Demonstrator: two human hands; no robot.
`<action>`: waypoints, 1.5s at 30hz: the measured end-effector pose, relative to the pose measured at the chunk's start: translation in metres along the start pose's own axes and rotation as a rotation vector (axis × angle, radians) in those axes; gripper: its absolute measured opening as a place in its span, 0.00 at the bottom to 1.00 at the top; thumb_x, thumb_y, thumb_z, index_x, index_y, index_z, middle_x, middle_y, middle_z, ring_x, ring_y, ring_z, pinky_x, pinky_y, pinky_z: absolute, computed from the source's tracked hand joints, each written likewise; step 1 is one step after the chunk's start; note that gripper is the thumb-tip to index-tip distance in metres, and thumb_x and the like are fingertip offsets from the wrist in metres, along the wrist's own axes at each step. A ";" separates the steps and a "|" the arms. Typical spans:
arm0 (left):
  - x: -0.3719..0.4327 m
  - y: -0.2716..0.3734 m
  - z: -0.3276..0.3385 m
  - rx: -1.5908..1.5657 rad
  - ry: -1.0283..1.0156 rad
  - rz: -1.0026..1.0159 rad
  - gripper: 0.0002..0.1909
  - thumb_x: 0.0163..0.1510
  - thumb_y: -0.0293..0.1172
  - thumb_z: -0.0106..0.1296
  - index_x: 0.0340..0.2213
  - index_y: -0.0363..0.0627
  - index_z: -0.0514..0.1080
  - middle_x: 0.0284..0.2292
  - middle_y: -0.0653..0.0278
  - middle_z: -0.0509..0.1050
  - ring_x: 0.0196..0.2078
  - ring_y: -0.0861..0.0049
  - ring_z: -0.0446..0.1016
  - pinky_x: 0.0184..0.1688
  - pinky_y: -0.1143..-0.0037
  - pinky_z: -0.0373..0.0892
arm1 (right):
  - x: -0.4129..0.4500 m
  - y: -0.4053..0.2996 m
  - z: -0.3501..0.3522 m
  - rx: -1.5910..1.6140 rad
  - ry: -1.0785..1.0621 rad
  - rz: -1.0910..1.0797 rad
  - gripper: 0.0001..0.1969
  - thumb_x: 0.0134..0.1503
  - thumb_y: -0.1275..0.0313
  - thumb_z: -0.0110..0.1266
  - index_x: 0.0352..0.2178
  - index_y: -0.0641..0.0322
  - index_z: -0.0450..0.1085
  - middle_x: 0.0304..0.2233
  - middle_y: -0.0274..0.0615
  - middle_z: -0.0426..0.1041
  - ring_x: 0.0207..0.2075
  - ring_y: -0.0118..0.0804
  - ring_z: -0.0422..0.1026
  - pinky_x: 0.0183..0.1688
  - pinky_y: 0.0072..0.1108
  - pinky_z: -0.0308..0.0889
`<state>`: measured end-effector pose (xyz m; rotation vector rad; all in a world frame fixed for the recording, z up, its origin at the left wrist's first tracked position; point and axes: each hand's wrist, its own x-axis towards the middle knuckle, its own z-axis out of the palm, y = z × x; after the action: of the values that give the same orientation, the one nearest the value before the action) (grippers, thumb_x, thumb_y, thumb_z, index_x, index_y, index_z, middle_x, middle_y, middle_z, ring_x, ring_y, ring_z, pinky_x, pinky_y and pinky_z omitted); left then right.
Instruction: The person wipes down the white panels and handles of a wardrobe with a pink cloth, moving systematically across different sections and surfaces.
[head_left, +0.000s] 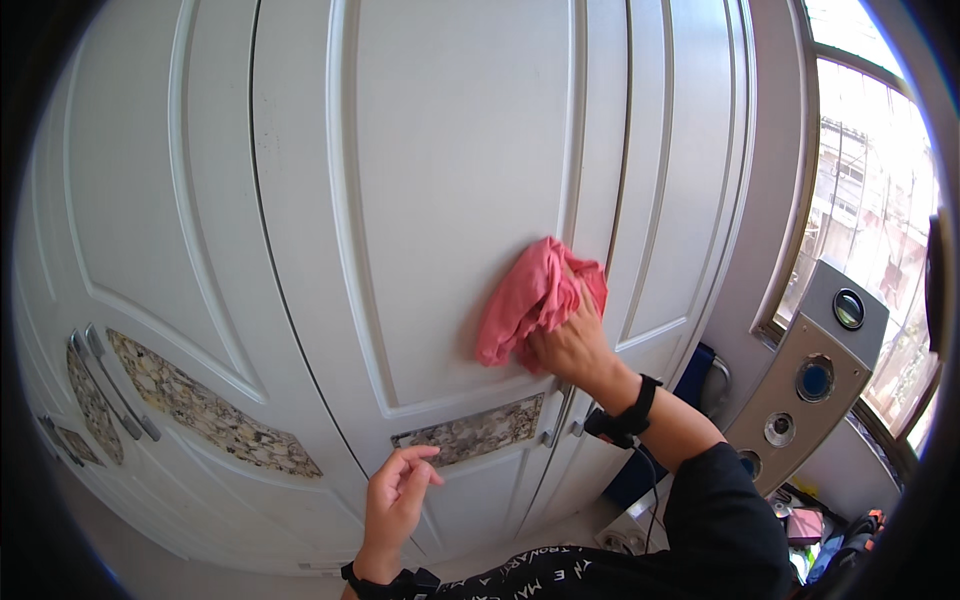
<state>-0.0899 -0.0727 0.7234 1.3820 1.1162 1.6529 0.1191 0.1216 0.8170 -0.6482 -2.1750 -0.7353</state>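
My right hand (574, 341) presses a crumpled pink cloth (525, 300) against a white panelled wardrobe door (457, 187), low on its tall panel near the right moulding. Below the cloth, a patterned inlay strip (487, 431) crosses the door, with a metal handle (553, 424) at its right end, partly behind my right wrist. My left hand (401, 484) holds nothing; its fingers are loosely bent in front of the left end of that strip. Whether it touches the door cannot be told. Both wrists wear black bands.
More wardrobe doors with long metal handles (124, 390) stretch away to the left. On the right, a tall speaker (802, 375) stands before a barred window (862, 202). A dark blue object (694, 375) is beside the wardrobe, and assorted items (806, 525) lie at the lower right.
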 end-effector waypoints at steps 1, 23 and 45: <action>0.000 0.000 -0.002 0.002 0.007 0.001 0.10 0.54 0.26 0.43 0.38 0.37 0.68 0.22 0.69 0.68 0.28 0.88 0.67 0.31 0.87 0.60 | 0.024 0.003 -0.017 -0.098 0.073 0.036 0.28 0.44 0.68 0.51 0.48 0.69 0.57 0.50 0.57 0.57 0.54 0.56 0.52 0.56 0.41 0.46; 0.006 0.000 -0.010 0.001 -0.010 0.042 0.10 0.53 0.26 0.43 0.36 0.34 0.67 0.21 0.65 0.70 0.26 0.85 0.68 0.32 0.84 0.63 | 0.045 0.069 -0.064 -0.168 0.192 0.017 0.14 0.46 0.71 0.50 0.34 0.70 0.65 0.35 0.54 0.67 0.44 0.55 0.61 0.53 0.38 0.51; 0.022 0.024 -0.007 -0.036 0.110 0.122 0.09 0.53 0.25 0.43 0.35 0.36 0.69 0.22 0.66 0.71 0.25 0.87 0.67 0.28 0.87 0.61 | 0.165 0.016 -0.078 0.220 -0.185 -0.896 0.14 0.46 0.65 0.54 0.34 0.59 0.67 0.38 0.39 0.65 0.60 0.48 0.45 0.57 0.39 0.48</action>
<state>-0.1003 -0.0635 0.7537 1.3742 1.0766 1.8466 0.0679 0.1162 0.9922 0.4414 -2.6552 -0.8653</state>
